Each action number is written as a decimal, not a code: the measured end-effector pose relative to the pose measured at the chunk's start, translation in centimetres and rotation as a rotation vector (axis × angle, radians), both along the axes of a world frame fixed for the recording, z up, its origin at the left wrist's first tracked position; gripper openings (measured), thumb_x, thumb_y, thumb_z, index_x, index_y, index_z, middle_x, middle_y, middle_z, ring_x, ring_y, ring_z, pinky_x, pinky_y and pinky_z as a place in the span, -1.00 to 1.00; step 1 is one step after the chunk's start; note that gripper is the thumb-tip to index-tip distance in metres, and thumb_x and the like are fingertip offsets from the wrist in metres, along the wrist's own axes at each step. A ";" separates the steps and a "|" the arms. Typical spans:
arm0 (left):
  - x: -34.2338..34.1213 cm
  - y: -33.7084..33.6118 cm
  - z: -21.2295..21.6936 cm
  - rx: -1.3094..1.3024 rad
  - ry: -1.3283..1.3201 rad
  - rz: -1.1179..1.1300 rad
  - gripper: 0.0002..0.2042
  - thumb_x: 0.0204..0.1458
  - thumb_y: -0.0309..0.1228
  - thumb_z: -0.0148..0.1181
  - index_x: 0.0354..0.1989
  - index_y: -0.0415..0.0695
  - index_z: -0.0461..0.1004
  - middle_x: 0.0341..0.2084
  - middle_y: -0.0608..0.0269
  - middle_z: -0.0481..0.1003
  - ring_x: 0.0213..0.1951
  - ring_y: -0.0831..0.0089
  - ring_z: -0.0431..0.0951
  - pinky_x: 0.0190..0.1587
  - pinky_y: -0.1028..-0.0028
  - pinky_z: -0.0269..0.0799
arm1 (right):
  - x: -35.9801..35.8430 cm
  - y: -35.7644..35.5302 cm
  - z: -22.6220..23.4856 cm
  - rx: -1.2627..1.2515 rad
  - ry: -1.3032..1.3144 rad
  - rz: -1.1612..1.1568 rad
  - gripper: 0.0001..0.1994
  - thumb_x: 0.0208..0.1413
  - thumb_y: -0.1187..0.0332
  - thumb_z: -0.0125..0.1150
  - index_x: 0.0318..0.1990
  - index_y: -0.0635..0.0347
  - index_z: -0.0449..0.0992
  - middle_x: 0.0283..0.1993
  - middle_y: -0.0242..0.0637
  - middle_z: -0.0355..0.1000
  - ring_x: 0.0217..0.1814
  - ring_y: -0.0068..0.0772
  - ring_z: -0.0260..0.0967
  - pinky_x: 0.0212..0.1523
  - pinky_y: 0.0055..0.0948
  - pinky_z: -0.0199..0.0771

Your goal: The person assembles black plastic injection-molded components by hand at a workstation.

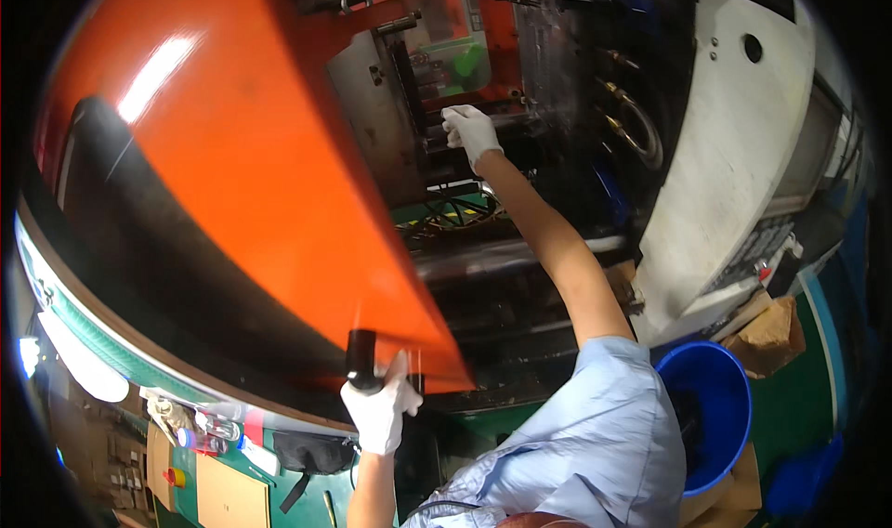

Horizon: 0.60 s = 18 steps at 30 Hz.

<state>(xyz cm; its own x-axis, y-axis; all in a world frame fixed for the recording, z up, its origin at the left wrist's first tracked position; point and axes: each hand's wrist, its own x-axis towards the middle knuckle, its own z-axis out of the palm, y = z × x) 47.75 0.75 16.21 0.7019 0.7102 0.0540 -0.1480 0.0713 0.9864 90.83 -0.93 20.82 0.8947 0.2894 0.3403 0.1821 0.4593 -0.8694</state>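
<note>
- Down at the bottom edge of the big orange door (269, 175), the left hand (379, 407) wears a white glove and its grip is closed tight around a black handle (360, 356).
- That handle stands upright, fixed to the door's lower edge.
- Up inside the open machine, the right hand (471, 131) also wears a white glove.
- It reaches in on a long bare arm and rests against the dark metal parts (437, 138) in there. Its fingers are curled, but I cannot tell if the grip is closed on anything.
- Behind that hand there is a clear window with a green part (467, 62) showing through it.
- To the right of the opening sits a white machine panel (734, 147) with a round hole near its top.
- Low on the right, just beside the light blue sleeve (604, 435), stands a blue bucket (720, 407).
- Near the bucket lies a brown cardboard box (771, 335), on the green floor (790, 417).
- Far down on the left, well apart from the hands, small bottles and tools (209, 430) lie on a green shelf.
</note>
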 end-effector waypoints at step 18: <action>-1.2 4.9 -2.9 0.007 -0.134 0.238 -0.71 0.18 -0.48 0.16 -0.58 -0.07 0.26 -0.88 0.37 0.20 -0.89 0.57 0.13 -0.81 0.53 0.04 | 19.4 12.2 11.3 0.499 0.146 -0.147 -0.79 0.22 0.39 0.26 -0.09 0.27 0.42 -0.37 -0.18 0.56 -0.51 -0.30 0.52 -0.56 -0.35 0.58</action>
<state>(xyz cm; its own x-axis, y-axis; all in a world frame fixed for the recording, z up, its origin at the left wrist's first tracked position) 46.50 5.63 13.32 0.5012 0.8539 0.1405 -0.2890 0.0121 0.9573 110.23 11.30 32.14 0.9619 -0.0070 0.2735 0.1688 0.8017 -0.5734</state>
